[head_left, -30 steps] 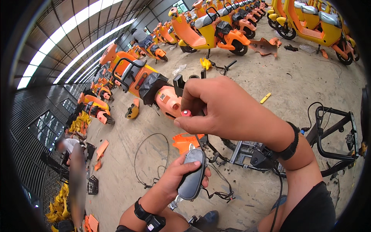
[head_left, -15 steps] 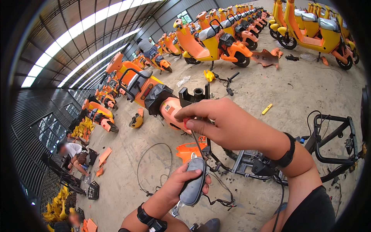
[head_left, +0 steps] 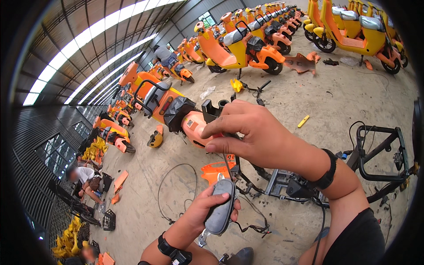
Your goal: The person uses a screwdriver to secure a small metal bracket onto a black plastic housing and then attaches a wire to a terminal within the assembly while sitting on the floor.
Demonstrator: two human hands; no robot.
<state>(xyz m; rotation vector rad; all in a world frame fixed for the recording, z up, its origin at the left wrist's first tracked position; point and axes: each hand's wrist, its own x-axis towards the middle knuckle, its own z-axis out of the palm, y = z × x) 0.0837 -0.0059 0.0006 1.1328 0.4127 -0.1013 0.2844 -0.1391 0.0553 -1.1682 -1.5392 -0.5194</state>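
Observation:
My left hand [head_left: 202, 211] is wrapped around a grey, rounded-oval part [head_left: 218, 216] with metal tabs at its ends, thumb on its face. A dark cable hangs from the part's lower right side. Above it, my right hand [head_left: 249, 130] pinches the handle of a screwdriver [head_left: 227, 165]. Its thin shaft slants down to the upper end of the grey part. Fingers mostly cover the handle, with only a trace of red showing. Whether the tip sits in a screw cannot be made out.
A bare black scooter frame [head_left: 298, 187] lies at the right, with cables around it. Beyond my hands stands an orange-yellow scooter [head_left: 194, 126]. An orange panel [head_left: 216, 172], a yellow tool [head_left: 303, 121] and a helmet [head_left: 155, 139] rest on the floor. People sit at the left.
My right hand has turned slightly around the screwdriver's handle, hiding more of its red. My left hand still holds the grey part in nearly the same place. The view has shifted slightly.

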